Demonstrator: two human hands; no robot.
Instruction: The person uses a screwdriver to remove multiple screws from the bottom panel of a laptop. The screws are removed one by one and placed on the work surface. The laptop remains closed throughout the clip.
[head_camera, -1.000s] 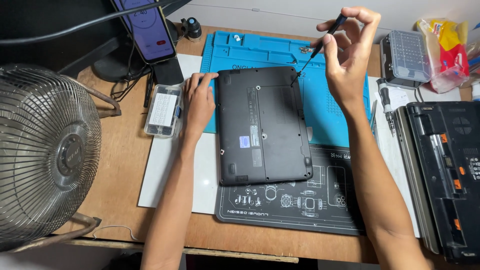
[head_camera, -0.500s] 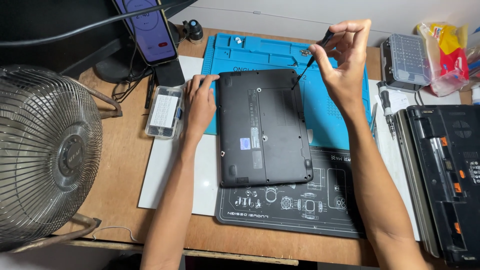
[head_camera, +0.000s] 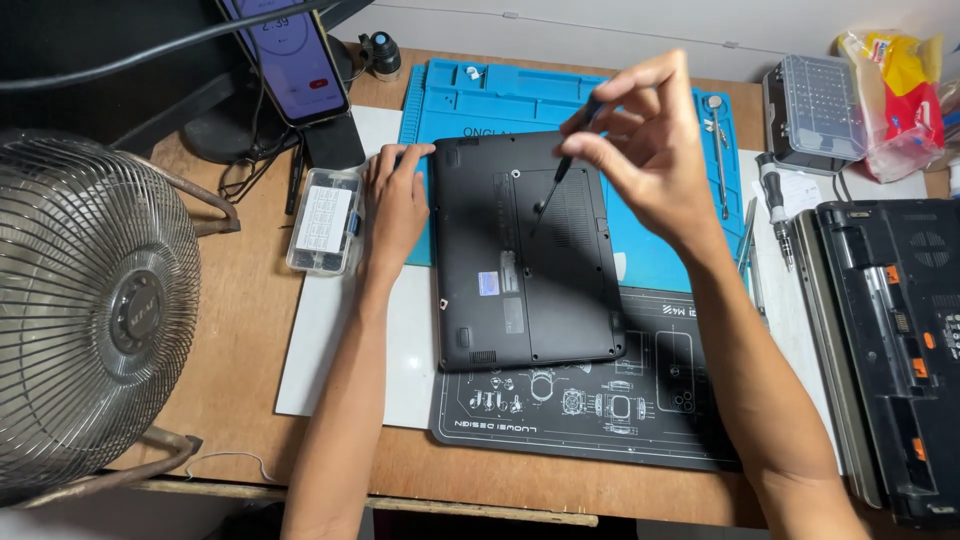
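the black laptop (head_camera: 525, 250) lies bottom-up at the middle of the desk, and everything here is placed from it. nearest you, the dark work mat (head_camera: 590, 410) shows from under its near edge, on top of a white board (head_camera: 340, 360) that reaches out to its left. your left hand (head_camera: 395, 205) lies flat against the laptop's left edge near the far corner, fingers pressed together, their tips touching the case. your right hand (head_camera: 640, 150) hovers over the laptop's far right part, thumb and fingers pinching the handle of a thin screwdriver (head_camera: 562, 170); the tip slants down to the bottom cover near its middle. left of the laptop, just past your left hand, sits a small clear parts box (head_camera: 322, 222), and farther left a wire-caged fan (head_camera: 95, 310). right of it lies a second opened laptop (head_camera: 890, 340). beyond the laptop's far edge spreads the blue mat (head_camera: 520, 95), with a phone (head_camera: 290, 60) propped up to the far left.
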